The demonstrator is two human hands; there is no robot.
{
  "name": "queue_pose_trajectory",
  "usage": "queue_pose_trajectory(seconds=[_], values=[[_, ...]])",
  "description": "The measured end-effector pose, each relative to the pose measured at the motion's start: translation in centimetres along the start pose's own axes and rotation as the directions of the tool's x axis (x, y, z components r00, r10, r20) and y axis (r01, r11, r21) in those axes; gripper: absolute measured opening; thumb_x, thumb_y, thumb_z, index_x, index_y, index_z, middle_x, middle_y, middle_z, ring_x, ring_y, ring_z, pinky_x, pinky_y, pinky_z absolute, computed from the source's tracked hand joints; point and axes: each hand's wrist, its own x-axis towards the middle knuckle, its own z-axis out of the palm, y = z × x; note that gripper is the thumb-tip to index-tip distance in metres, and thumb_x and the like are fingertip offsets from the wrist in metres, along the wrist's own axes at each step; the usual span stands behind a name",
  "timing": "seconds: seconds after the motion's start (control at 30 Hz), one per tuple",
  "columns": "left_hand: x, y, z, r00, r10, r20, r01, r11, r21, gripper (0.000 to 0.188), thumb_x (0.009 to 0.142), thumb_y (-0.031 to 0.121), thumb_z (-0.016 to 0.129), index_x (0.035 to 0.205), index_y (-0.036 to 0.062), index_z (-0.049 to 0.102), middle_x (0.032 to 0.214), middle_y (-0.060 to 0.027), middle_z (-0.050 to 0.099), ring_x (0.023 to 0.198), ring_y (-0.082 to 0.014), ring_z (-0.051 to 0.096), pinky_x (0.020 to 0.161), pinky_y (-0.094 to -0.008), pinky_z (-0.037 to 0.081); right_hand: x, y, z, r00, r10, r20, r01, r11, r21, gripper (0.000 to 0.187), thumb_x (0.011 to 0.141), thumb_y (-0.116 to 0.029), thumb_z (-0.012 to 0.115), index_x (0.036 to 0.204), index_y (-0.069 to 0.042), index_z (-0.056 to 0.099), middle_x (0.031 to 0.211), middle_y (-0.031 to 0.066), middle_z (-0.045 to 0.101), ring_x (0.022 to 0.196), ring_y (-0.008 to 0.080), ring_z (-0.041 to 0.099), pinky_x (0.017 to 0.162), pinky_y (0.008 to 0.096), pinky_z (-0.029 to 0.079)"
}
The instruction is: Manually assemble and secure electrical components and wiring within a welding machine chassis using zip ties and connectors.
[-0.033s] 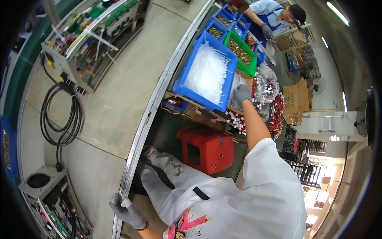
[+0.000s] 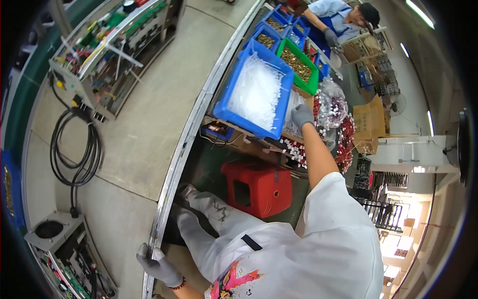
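My right hand (image 2: 302,115), in a grey glove, reaches into a cardboard box (image 2: 309,101) of thin whitish pieces. Its fingers are curled closed, and whatever they hold is hidden. Beside it stands a blue bin (image 2: 226,113) heaped with thin white plastic strips (image 2: 256,92), which look like cable ties. Far from there, my left hand (image 2: 160,266), also gloved, rests at the metal edge (image 2: 167,202) of the grey worktable (image 2: 144,144). Its fingers are bent in, thumb near the forefinger; I cannot make out anything between them.
Behind the blue bin are a green bin (image 2: 314,82) of brass-coloured parts and several small blue bins. Red and white wire bundles (image 2: 345,144) lie right of the box. A red stool (image 2: 264,192) stands below. Opened electronic units and a coiled black cable (image 2: 57,154) occupy the worktable. A co-worker (image 2: 338,22) works beyond.
The view has shifted slightly, so the bins and table appear a little to the left. Both hands stay in nearly the same places.
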Motion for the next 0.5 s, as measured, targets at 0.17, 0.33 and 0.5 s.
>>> queue_pose_trajectory(seconds=[0.17, 0.33, 0.5], values=[[0.2, 0.2, 0.2, 0.997, 0.034, 0.065, -0.031, 0.998, -0.056, 0.031, 0.081, 0.0, 0.055, 0.112, -0.0054, 0.053, 0.111, -0.0124, 0.055, 0.104, -0.0223, 0.051, 0.096, -0.0344, 0.04, 1.8, 3.0, -2.1, 0.994, 0.072, 0.083, -0.087, 0.978, 0.187, 0.037, 0.076, -0.032, 0.069, 0.106, -0.01, 0.073, 0.104, 0.0129, 0.071, 0.095, 0.0305, 0.067, 0.086, 0.0384, 0.051], [0.0, 0.0, 0.7, 0.989, 0.114, 0.099, -0.113, 0.994, -0.016, 0.028, 0.081, 0.0, 0.054, 0.108, -0.0054, 0.052, 0.107, -0.0119, 0.054, 0.1, -0.0227, 0.051, 0.095, -0.0345, 0.04, 2.8, 3.6, -2.7, 0.991, 0.133, -0.006, -0.121, 0.914, 0.386, 0.033, 0.078, -0.024, 0.067, 0.108, -0.011, 0.072, 0.106, 0.0116, 0.071, 0.092, 0.0277, 0.068, 0.082, 0.0372, 0.052], [0.2, -0.6, 1.1, 0.985, 0.141, 0.101, -0.136, 0.989, -0.06, 0.027, 0.08, -0.002, 0.054, 0.106, -0.0053, 0.053, 0.104, -0.0116, 0.054, 0.098, -0.0226, 0.051, 0.094, -0.0347, 0.041, 4.0, 5.2, -3.0, 0.992, -0.095, 0.079, 0.12, 0.899, -0.42, 0.024, 0.084, -0.012, 0.059, 0.103, -0.001, 0.07, 0.099, 0.0144, 0.071, 0.088, 0.0244, 0.068, 0.077, 0.0337, 0.051]])
